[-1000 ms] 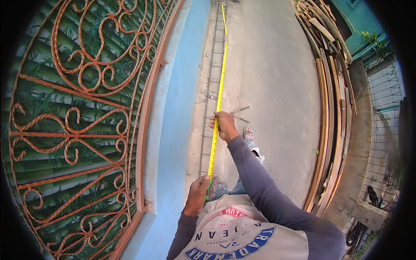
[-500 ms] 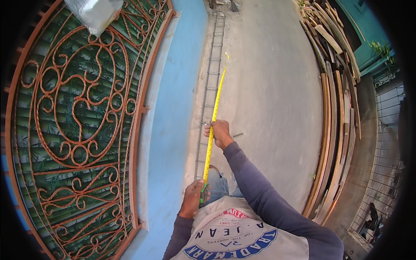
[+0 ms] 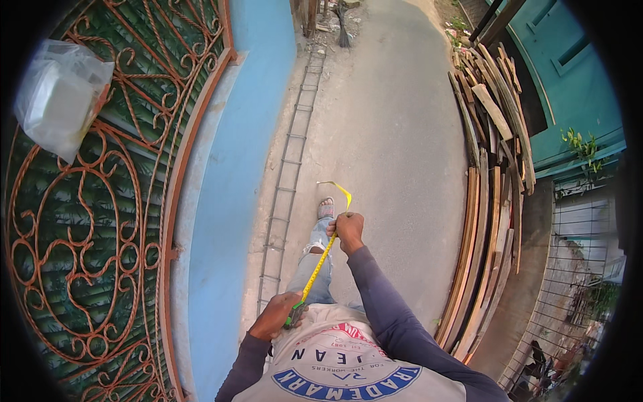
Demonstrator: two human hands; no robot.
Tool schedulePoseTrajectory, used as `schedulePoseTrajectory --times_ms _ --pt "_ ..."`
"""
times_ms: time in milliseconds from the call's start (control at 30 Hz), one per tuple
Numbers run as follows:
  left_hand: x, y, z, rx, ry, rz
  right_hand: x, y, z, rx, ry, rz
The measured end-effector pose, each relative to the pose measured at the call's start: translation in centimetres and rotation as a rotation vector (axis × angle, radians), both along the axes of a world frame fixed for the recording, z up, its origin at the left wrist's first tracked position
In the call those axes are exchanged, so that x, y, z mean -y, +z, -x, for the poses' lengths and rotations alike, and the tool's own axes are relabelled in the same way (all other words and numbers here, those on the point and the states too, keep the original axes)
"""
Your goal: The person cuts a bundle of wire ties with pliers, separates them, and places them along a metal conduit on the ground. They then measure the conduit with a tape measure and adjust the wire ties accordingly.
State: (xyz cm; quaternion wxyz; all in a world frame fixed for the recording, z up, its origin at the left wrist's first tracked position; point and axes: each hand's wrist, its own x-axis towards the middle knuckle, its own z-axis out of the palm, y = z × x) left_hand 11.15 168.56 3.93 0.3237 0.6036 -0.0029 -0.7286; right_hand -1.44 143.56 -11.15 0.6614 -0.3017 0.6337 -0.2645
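My left hand [image 3: 276,315] is clenched around the tape measure case [image 3: 292,315] at my waist, while my right hand [image 3: 348,230] pinches the yellow tape blade [image 3: 320,262] out in front of me, its free end [image 3: 337,188] curling loose above my fingers. To wind it in well, I judge I should feed the blade straight and slowly through my right fingers so it does not kink or whip. I stand on a grey concrete lane [image 3: 395,134], with a rebar ladder frame [image 3: 284,181] lying along the blue wall [image 3: 231,174], a rust-coloured scrollwork gate [image 3: 87,221] on my left and stacked timber boards [image 3: 492,201] on my right.
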Motion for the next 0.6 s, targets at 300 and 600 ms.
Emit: schedulePoseTrajectory --times_ms 300,600 --pt "29.3 5.3 -9.0 0.026 -0.359 0.138 33.5 5.8 2.8 -0.338 -0.17 0.307" --pt "51.1 6.5 -15.3 0.092 -0.714 0.075 53.5 1.0 12.6 -0.593 -0.276 0.187"
